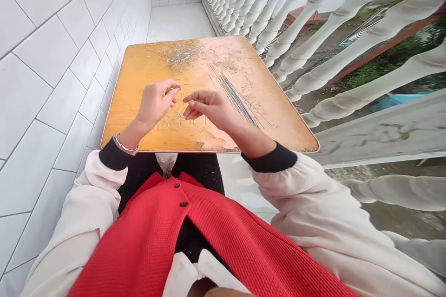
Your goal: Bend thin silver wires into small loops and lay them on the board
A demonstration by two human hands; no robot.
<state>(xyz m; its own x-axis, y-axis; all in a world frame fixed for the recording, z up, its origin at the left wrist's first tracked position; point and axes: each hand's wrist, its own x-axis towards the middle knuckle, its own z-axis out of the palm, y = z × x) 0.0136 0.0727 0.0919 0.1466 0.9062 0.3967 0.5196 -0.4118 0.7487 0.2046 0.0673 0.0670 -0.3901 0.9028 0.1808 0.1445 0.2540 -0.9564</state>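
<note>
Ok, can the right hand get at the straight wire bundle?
Probably yes: the right hand sits just beside the straight wire bundle, and nothing appears to stand between them on the yellow tabletop. The forearm lies near the bundle's near end without blocking it.

Tabletop point(130, 97): orange-yellow laminate, square-cornered, bound by pale metal edging point(156, 151), and set tilted in view. A tangle point(181, 55) of fine grey strands lies near the far edge, left of centre. A bundle point(237, 100) of straight, thin dark strands lies separately, running diagonally from centre toward the near edge, right of centre. Loose loops point(173, 118) of thin pale wire lie toward the near edge, left of centre. Worn patch point(212, 139) noted at the near edge, laminate scuffed away. Pale residue marks the surface toward the right corner.
</note>
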